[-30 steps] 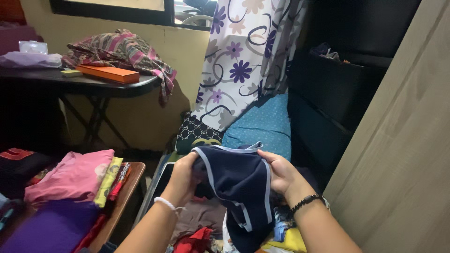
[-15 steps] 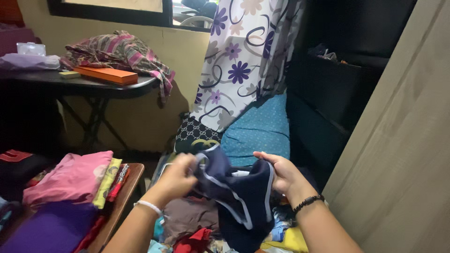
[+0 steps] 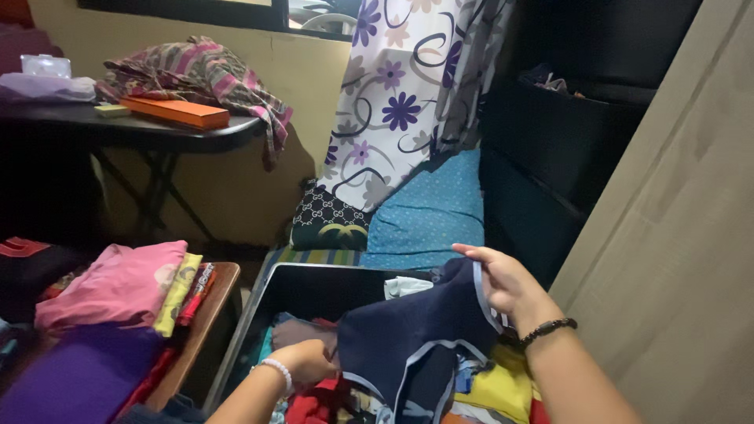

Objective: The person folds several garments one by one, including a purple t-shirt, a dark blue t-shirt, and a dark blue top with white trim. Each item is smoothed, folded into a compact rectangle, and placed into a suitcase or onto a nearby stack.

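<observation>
the right hand point(image 3: 503, 281) pinches the upper corner of a navy blue garment with pale blue trim point(image 3: 412, 338), its grip closed on the fabric at the trimmed edge, thumb and fingers meeting around the cloth. a black beaded bracelet point(image 3: 547, 331) sits on that wrist. the left hand point(image 3: 310, 363) is lower down, its grip clenched on the garment's bottom left edge (the fingers themselves are mostly tucked under the cloth), and a white beaded bracelet point(image 3: 276, 370) circles its wrist. the garment is stretched between the two hands and hangs over an open dark bin point(image 3: 271, 294) that is full of jumbled clothes: a yellow piece point(image 3: 491, 386) just beside the garment's right side, red fabric point(image 3: 314, 407) below the left hand, a whitish scrap point(image 3: 404, 286) behind.

to the left of the bin, a wooden tabletop point(image 3: 216, 310) carries a stack of folded clothes, with a pink one point(image 3: 114, 286) on top and a purple one point(image 3: 78, 373) nearer the camera. further back stands a black folding tabletop point(image 3: 141, 133) with an orange flat box point(image 3: 174, 112) and a striped pink and brown cloth point(image 3: 208, 74) draped over its edge. a floral curtain with purple flowers point(image 3: 400, 102) hangs against the wall, and a blue dotted cushion point(image 3: 428, 216) and a dark patterned pillow point(image 3: 326, 224) lie below it. a pale wooden panel point(image 3: 675, 228) fills the right side.
</observation>
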